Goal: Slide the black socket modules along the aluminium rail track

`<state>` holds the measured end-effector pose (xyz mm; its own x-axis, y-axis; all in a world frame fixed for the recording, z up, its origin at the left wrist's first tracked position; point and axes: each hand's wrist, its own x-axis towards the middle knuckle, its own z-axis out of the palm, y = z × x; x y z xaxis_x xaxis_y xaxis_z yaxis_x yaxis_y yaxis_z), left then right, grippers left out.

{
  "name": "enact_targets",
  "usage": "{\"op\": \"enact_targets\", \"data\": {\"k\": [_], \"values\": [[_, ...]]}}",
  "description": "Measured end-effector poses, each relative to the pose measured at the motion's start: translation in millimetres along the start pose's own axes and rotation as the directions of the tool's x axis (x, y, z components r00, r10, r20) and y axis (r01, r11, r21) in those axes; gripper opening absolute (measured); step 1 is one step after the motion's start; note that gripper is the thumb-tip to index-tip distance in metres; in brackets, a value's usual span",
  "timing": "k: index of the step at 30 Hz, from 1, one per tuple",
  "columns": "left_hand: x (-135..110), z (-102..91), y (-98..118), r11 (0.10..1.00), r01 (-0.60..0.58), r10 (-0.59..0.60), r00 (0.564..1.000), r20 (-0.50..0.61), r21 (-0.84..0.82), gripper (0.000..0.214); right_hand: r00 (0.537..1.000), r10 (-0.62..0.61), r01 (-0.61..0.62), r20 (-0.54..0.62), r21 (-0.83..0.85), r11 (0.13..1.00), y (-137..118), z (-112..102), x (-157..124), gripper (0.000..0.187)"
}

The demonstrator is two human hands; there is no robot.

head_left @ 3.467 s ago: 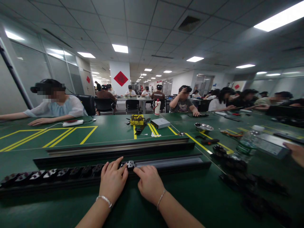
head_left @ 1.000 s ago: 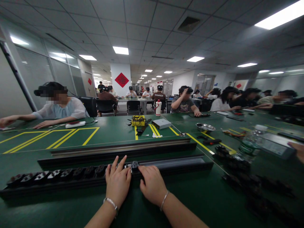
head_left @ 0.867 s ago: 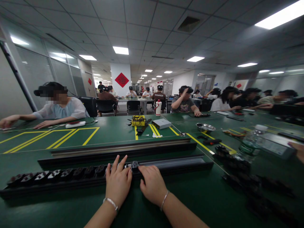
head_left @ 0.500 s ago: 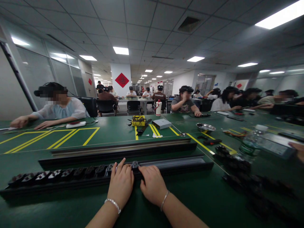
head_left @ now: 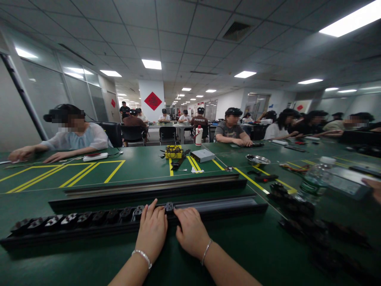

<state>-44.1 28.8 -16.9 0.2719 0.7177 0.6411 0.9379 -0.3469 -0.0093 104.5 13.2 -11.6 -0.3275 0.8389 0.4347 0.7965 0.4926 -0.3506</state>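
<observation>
The left hand (head_left: 152, 230) lies over the near edge of a channel with its fingers extended and slightly parted; its fingertips are partly hidden, so I cannot tell whether it grips anything. The right hand (head_left: 192, 229) is loosely curled, its index fingertip at the right side of a small black socket-like module (head_left: 169, 206); whether it pinches the module cannot be told. The module sits in the long, narrow black channel (head_left: 223, 205), between the two hands. From it, a row of similar dark modules (head_left: 70, 219) with pale faces runs toward nine o'clock inside the channel, and a grey-floored stretch runs toward three. A second long black channel (head_left: 149, 188) lies at twelve o'clock, on the same green tabletop (head_left: 89, 262). Beyond that is a yellow block wound with black cables (head_left: 173, 151), with a flat grey metal box (head_left: 203, 155) at one o'clock and a shiny metal bowl (head_left: 257, 159) at two. A clear plastic bottle with a green label (head_left: 312, 182) stands between two and three o'clock, near blurred black parts (head_left: 306, 222).
</observation>
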Motion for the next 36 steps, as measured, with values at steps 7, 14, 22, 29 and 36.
{"op": "enact_targets", "data": {"k": [7, 14, 22, 29, 36], "values": [[0.7, -2.5, 0.8, 1.0, 0.005, -0.005, 1.0, 0.016, -0.027, 0.028, 1.0, -0.009, 0.009, -0.02, 0.001, 1.0, 2.6, 1.6, -0.2, 0.042], [0.6, -1.0, 0.1, 0.999, -0.01, 0.009, 1.0, -0.023, -0.041, 0.03, 1.0, -0.011, 0.011, -0.028, -0.002, 1.0, 3.6, 4.6, -0.2, 0.041], [0.4, -0.4, -0.3, 0.999, -0.003, 0.002, 1.0, -0.024, -0.053, 0.029, 0.999, -0.01, 0.012, -0.038, 0.036, 0.999, 3.6, 4.6, -1.0, 0.042], [-0.8, 2.1, -1.6, 0.998, -0.015, 0.012, 0.999, -0.05, -0.062, 0.028, 1.0, -0.004, 0.004, -0.025, -0.015, 1.0, 3.9, 5.7, 0.0, 0.043], [-2.0, 0.6, -2.1, 0.999, -0.044, 0.044, 0.999, -0.018, -0.028, 0.027, 1.0, 0.006, -0.006, -0.012, -0.022, 1.0, 1.5, 3.0, -0.3, 0.042]]}}
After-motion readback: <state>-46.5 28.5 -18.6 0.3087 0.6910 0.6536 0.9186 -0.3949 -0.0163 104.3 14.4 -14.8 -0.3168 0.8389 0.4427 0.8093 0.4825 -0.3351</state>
